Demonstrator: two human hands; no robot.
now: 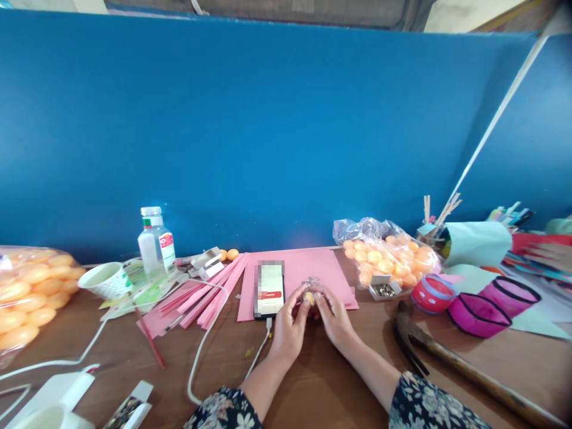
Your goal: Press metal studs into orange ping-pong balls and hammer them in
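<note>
A small yellowish round piece (309, 298) is pinched between the fingertips of both hands, low over the desk; its kind is hard to make out. My left hand (290, 319) closes on it from the left, thumb and index finger together. From the other side my right hand (330, 313) grips it in the same way. Just beyond the fingertips shows a shiny, see-through bit (311, 281), too small to name. Behind the hands lies a pink paper sheet (313, 262), with a phone (270, 289) on it to the left, plugged into a white cable (263, 345).
Right of the hands lie a hammer (447, 351), an opened box of metal tacks (383, 289) and a bag of orange balls (388, 256). Pink paper strips (210, 298), a bottle (156, 241) and a paper cup (106, 281) stand leftward. A blue partition (268, 131) rises behind.
</note>
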